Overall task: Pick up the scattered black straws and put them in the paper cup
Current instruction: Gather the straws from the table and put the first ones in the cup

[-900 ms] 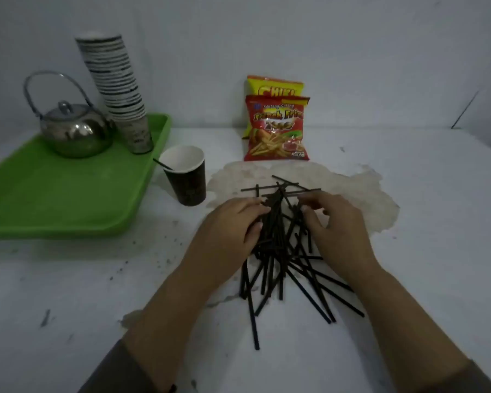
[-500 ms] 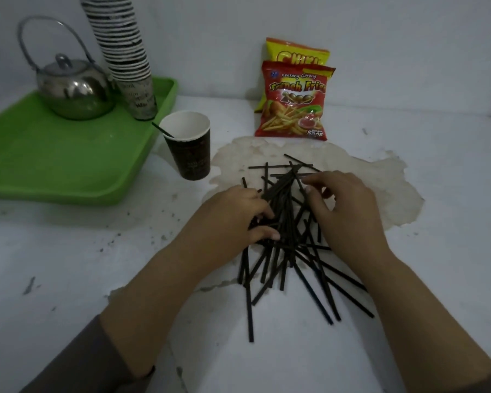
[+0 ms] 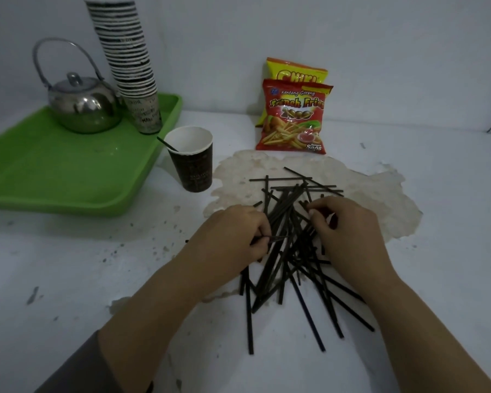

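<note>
Left hand (image 3: 233,236) grip pinches one straw (image 3: 277,237) from the pile of black straws (image 3: 281,268); right hand (image 3: 349,234) grip curls round several. Paper cup (image 3: 193,163) far left.

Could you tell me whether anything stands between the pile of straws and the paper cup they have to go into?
Nothing visible does. Bare table lies between the straw pile and the paper cup, whose mouth is open with one straw inside. The green tray sits beyond it, to the left.
</note>
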`<state>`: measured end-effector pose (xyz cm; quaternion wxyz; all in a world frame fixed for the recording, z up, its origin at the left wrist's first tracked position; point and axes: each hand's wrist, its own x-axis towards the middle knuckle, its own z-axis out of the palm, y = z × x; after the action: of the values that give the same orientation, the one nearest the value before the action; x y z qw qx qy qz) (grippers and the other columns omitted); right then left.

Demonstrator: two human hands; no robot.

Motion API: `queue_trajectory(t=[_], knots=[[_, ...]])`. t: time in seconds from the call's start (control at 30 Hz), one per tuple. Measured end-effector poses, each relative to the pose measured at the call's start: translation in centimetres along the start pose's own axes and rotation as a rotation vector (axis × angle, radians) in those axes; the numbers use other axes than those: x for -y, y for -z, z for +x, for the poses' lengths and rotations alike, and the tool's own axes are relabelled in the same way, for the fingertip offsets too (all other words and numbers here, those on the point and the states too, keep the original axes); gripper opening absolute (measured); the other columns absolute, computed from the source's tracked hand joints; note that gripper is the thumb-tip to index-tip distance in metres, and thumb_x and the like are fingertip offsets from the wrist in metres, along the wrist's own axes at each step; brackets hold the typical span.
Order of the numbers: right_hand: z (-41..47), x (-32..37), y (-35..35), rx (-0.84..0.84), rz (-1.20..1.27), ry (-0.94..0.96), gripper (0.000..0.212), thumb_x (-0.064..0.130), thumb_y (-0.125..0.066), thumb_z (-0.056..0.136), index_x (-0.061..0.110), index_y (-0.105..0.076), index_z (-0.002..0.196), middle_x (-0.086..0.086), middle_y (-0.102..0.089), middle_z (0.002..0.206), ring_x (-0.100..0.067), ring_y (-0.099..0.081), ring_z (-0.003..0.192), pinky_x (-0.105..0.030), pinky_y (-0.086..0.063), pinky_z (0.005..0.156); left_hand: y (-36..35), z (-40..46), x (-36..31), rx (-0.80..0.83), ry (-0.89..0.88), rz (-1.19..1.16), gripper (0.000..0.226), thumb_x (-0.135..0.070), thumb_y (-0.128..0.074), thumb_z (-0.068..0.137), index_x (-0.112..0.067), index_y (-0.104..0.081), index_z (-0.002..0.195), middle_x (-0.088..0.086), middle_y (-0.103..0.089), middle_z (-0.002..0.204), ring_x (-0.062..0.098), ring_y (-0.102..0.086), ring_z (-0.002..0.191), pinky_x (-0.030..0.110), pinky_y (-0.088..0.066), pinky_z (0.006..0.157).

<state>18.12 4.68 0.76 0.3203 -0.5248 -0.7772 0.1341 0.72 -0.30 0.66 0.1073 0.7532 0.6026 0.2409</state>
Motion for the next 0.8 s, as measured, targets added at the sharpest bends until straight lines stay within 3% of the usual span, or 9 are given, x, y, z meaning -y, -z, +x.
queue_trajectory(t=[0.1, 0.23, 0.33, 0.47, 0.57, 0.7, 0.8], knots=[[0.2, -0.1, 0.5, -0.027, 0.063, -0.088, 0.014, 0.019, -0.057, 0.089, 0.017, -0.070, 0.087, 0.012, -0.057, 0.070, 0.008, -0.049, 0.061, 0.006, -0.033, 0.060, 0.2, 0.1, 0.3, -0.017, 0.041, -0.078, 0.006, -0.016, -0.057, 0.085, -0.019, -0.060, 0.089, -0.011, -0.050, 0.082, 0.007, -0.048, 0.080, 0.017, -0.040, 0.068], [-0.1, 0.6, 0.1, 0.000, 0.106, -0.086, 0.014, 0.020, -0.057, 0.089, 0.017, -0.070, 0.085, 0.019, -0.055, 0.065, 0.010, -0.054, 0.060, 0.003, -0.037, 0.059, 0.9, 0.1, 0.7, -0.067, 0.088, -0.174, 0.005, -0.016, -0.052, 0.090, -0.020, -0.055, 0.090, -0.013, -0.053, 0.079, 0.003, -0.051, 0.076, 0.012, -0.039, 0.064], [-0.2, 1.1, -0.9, 0.046, 0.013, -0.041, 0.019, 0.026, -0.056, 0.089, 0.015, -0.070, 0.086, 0.005, -0.063, 0.075, 0.000, -0.050, 0.061, -0.009, -0.039, 0.055, 1.5, 0.1, 0.7, -0.118, 0.115, -0.278, 0.007, -0.014, -0.053, 0.089, -0.020, -0.055, 0.088, -0.004, -0.064, 0.079, 0.006, -0.057, 0.073, 0.019, -0.045, 0.064], [0.2, 2.2, -2.0, 0.110, -0.246, -0.032, 0.034, 0.043, -0.056, 0.086, 0.012, -0.061, 0.075, -0.002, -0.056, 0.075, -0.016, -0.050, 0.068, -0.027, -0.038, 0.058, 2.0, 0.3, 0.4, -0.276, 0.150, -0.505, 0.016, -0.008, -0.062, 0.083, -0.024, -0.061, 0.089, -0.006, -0.068, 0.079, 0.001, -0.062, 0.075, 0.011, -0.049, 0.068], [0.4, 3.3, -2.5, 0.138, -0.362, -0.027, 0.024, 0.030, -0.058, 0.087, 0.012, -0.055, 0.072, -0.001, -0.053, 0.068, -0.017, -0.048, 0.063, -0.027, -0.037, 0.057, 2.3, 0.4, 0.1, -0.357, 0.162, -0.694, 0.020, -0.007, -0.064, 0.082, -0.023, -0.066, 0.093, -0.003, -0.072, 0.081, 0.008, -0.068, 0.076, 0.016, -0.052, 0.071], [1.0, 3.4, -2.4, 0.203, -0.271, -0.140, 0.018, 0.013, -0.056, 0.085, 0.009, -0.058, 0.068, 0.002, -0.047, 0.056, -0.017, -0.052, 0.060, -0.026, -0.038, 0.054, 2.5, 0.4, -0.1, -0.409, 0.185, -0.916, 0.021, -0.002, -0.065, 0.080, -0.018, -0.067, 0.093, -0.004, -0.075, 0.080, 0.011, -0.070, 0.072, 0.014, -0.053, 0.065], [1.2, 3.0, -1.7, 0.260, -0.133, -0.253, 0.015, 0.016, -0.061, 0.084, 0.004, -0.069, 0.085, -0.009, -0.068, 0.080, -0.021, -0.062, 0.073, -0.027, -0.046, 0.062, 2.5, 0.5, 0.0, -0.412, 0.218, -1.008, 0.019, 0.000, -0.065, 0.080, -0.015, -0.067, 0.091, -0.003, -0.075, 0.077, 0.014, -0.071, 0.071, 0.016, -0.054, 0.063]])
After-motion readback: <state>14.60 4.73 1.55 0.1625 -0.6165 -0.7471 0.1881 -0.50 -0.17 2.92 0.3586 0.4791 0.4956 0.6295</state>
